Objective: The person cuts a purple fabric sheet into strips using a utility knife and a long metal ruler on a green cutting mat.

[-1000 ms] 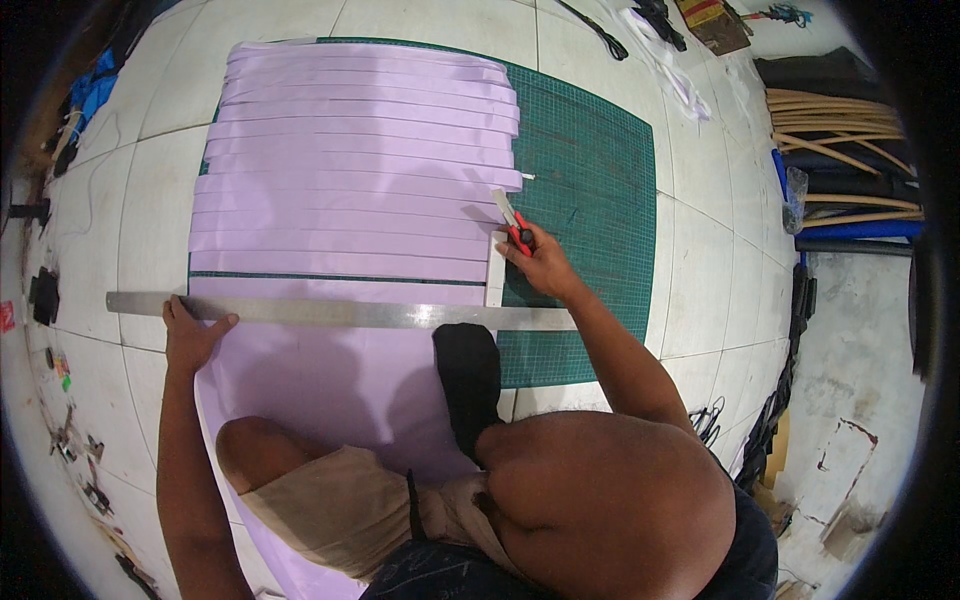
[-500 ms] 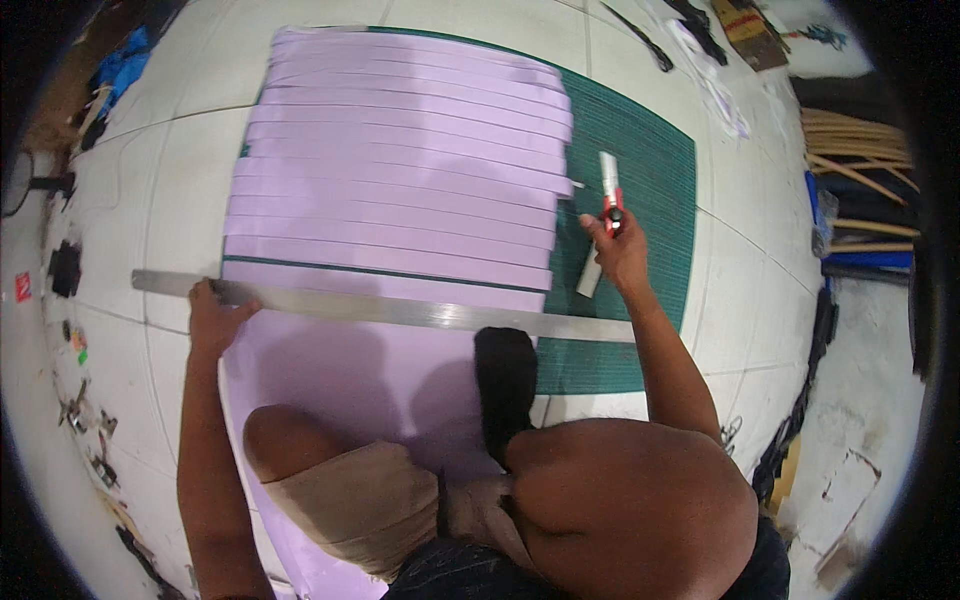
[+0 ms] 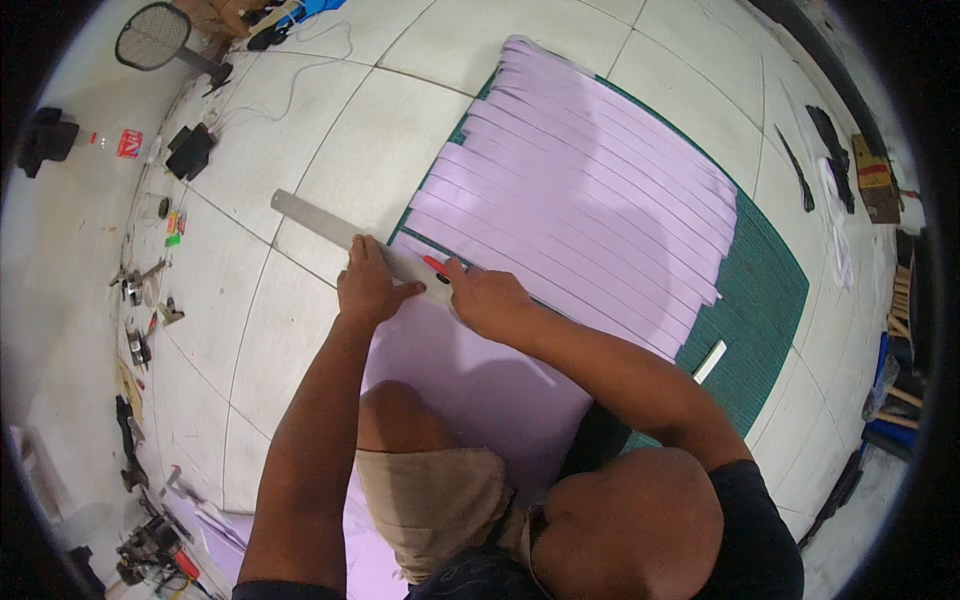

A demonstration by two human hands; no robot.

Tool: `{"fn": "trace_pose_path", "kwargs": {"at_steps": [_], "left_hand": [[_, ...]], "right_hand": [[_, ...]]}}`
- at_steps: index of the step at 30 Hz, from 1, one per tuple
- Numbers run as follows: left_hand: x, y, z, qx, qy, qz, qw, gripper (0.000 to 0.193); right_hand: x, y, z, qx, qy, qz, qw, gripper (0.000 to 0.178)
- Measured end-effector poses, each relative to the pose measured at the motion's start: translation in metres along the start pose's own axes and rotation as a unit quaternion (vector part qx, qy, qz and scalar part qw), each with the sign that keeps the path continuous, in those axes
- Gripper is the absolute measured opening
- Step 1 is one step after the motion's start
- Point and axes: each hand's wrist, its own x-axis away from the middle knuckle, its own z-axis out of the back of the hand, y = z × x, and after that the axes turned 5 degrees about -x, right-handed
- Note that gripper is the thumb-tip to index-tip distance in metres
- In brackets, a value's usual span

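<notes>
A long metal ruler [image 3: 318, 220] lies slantwise across a lilac sheet [image 3: 450, 365], its far-left end reaching over the floor tiles. My left hand [image 3: 370, 285] presses down on it with fingers stretched out and thumb spread. Just to the right, my right hand [image 3: 490, 300] grips a red utility knife [image 3: 436, 266] at the ruler's upper edge; its blade tip is too small to make out. Beyond the ruler, several cut lilac strips [image 3: 590, 180] lie side by side on a green cutting mat [image 3: 765, 290]. My right forearm covers the ruler's other end.
A short pale bar [image 3: 710, 362] rests on the mat at the right. My bent knees [image 3: 640, 510] are over the near part of the sheet. Scissors [image 3: 797, 175] and a white cloth [image 3: 833, 220] lie far right; small tools [image 3: 140, 345] line the left wall.
My right hand has carried the knife leftward from over the mat to the ruler, beside my left hand. My view has turned and shifted left. My left hand still presses the ruler.
</notes>
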Motion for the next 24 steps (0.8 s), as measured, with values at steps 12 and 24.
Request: {"fn": "trace_pose_path", "kwargs": {"at_steps": [12, 24], "left_hand": [[-0.001, 0.008, 0.011, 0.031, -0.014, 0.001, 0.999, 0.112], [0.000, 0.009, 0.016, -0.058, -0.038, -0.039, 0.997, 0.089]], "right_hand": [[-0.023, -0.004, -0.013, 0.019, 0.039, 0.042, 0.998, 0.022], [0.024, -0.007, 0.026, 0.009, -0.063, -0.054, 0.997, 0.026]]}}
